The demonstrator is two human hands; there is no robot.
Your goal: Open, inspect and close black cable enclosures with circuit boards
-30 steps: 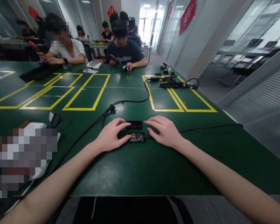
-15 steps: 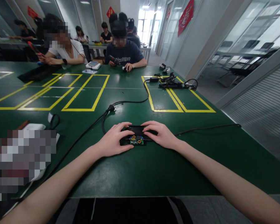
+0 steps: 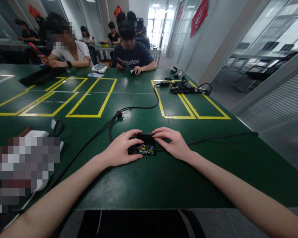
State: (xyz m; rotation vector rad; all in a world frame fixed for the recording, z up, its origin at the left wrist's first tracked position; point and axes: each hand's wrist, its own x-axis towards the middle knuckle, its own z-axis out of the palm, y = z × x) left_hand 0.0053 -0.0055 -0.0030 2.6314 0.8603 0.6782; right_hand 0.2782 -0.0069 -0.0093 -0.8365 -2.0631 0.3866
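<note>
A power adapter's circuit board (image 3: 145,149), with copper coils and green and blue parts, rests in its black case on the table in front of me. Behind the board, a black plastic cover (image 3: 146,137) stands tilted up on its edge. My left hand (image 3: 121,147) closes on the cover's left end with its fingertips, while its thumb reaches beside the board's near left corner. At the cover's right end, my right hand (image 3: 172,142) pinches it between thumb and fingers. Dark cables leave the case on both sides, partly covered by my hands.
A black cable with a plug (image 3: 118,114) crosses the green table (image 3: 129,188). Black cables and adapters (image 3: 182,88) lie at the far right among yellow tape outlines. A blurred-out object (image 3: 24,165) is at the left. Two people sit opposite, one holding a dark tool (image 3: 122,62).
The cover has tipped up from a more open angle, so less of its inside shows. My right hand has shifted slightly right and up; my left hand has barely moved.
</note>
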